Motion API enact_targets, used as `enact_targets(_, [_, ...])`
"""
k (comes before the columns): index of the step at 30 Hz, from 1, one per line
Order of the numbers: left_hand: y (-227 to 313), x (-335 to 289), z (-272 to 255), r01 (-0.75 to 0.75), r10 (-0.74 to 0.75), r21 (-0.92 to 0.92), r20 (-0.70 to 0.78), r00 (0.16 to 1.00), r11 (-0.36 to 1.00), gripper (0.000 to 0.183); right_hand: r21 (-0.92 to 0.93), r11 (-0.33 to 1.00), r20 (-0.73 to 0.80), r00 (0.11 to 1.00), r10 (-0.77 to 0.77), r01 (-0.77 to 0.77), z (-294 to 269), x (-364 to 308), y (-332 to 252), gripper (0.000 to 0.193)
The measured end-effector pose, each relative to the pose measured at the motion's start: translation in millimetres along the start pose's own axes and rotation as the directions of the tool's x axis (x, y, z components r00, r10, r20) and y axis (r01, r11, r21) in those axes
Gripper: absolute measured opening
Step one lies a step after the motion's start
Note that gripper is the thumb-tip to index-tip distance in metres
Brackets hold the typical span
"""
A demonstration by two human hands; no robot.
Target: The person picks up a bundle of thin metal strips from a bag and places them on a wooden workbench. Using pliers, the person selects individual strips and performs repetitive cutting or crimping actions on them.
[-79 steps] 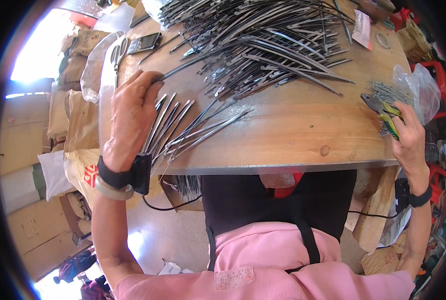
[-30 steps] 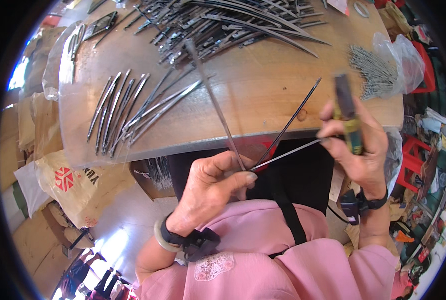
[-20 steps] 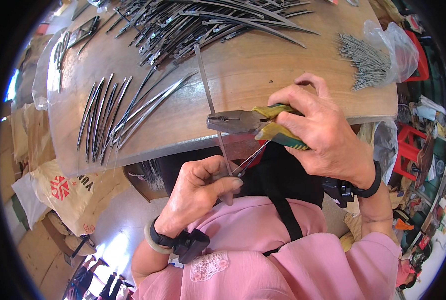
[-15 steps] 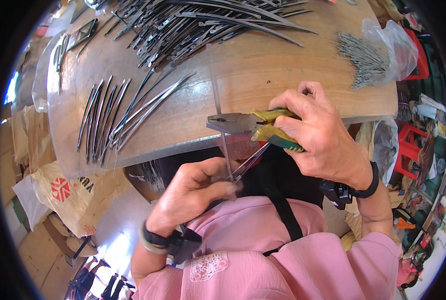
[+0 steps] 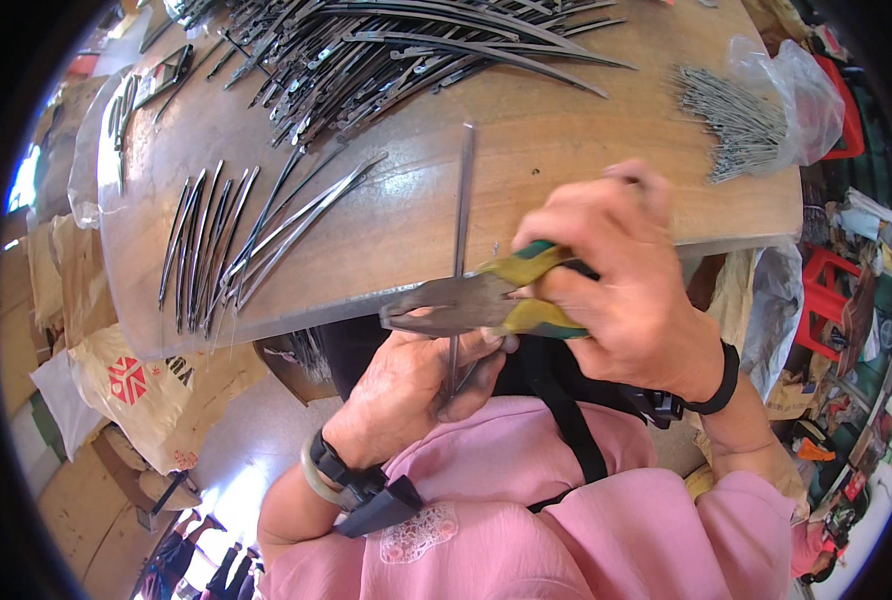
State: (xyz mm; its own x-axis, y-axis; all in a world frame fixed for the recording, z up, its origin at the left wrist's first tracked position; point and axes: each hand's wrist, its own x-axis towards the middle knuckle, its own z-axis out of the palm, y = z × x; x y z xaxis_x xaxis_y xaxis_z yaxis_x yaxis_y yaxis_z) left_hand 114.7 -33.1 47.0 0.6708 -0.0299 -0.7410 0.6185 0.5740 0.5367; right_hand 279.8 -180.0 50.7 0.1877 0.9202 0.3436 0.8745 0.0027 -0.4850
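A person in a pink top (image 5: 686, 510) is gripping a narrow metal strip (image 5: 463, 205) in the left hand (image 5: 411, 385) while the right hand (image 5: 631, 285) is holding a pair of pliers (image 5: 471, 303) across it, at the near edge of a wooden counter (image 5: 656, 130).

The strip is running lengthwise away from the body, its far end leaning slightly right and showing over the counter, its near end sitting among the left hand's fingers. Those fingers are curling in around it, apparently pinching it against the thumb, though the pliers are hiding part of the hold. The left hand is the nearer one, touching the strip; the right hand is staying to the strip's right, its fingers wrapping the yellow-and-green handles (image 5: 546, 320) and appearing clear of the metal.

The pliers' head is pointing left and crossing in front of the strip at nearly a right angle, just beyond the left thumb. Whether the jaws are touching the strip or merely passing above it cannot be told, and blur is hiding how far they are parting.

Beyond, a heap of dark strips (image 5: 416, 60) is covering the counter's far side. A row of thin strips (image 5: 198, 240) is lying to the left; a bundle of grey wires (image 5: 736, 125) is resting beside a clear plastic bag (image 5: 811, 110) at right.
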Motion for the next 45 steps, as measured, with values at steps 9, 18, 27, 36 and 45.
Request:
enact_targets(9, [-12.1, -5.5, 4.8, -0.408, 0.380, -0.221, -0.161, 0.911, 0.886, 0.016, 0.287, 0.905, 0.140, 0.949, 0.284, -0.313, -11.0, -33.5, -10.9, 0.034])
enact_targets(18, [-12.6, -21.0, 2.6, -0.600, 0.590, -0.041, -0.139, 0.795, 0.799, 0.017, 0.351, 0.890, 0.256, 0.944, 0.208, -0.292, -11.3, -20.5, -18.9, 0.039])
enact_targets(27, [-12.1, -19.1, -1.8, -0.619, 0.625, 0.094, -0.137, 0.768, 0.780, 0.016, 0.366, 0.867, 0.299, 0.925, 0.234, -0.337, -8.2, -17.4, -20.2, 0.037])
enact_targets(36, [-29.3, -12.1, -15.4, -0.611, 0.615, 0.091, -0.209, 0.760, 0.787, 0.014, 0.271, 0.945, 0.376, 0.924, 0.069, -0.181, 9.4, -4.2, -26.3, 0.029])
enact_targets(45, [9.6, -51.1, -71.7, -0.569, 0.687, 0.406, -0.560, 0.463, 0.715, 0.014, 0.615, 0.537, 0.333, 0.807, 0.487, -0.577, 8.3, 13.1, -16.7, 0.028])
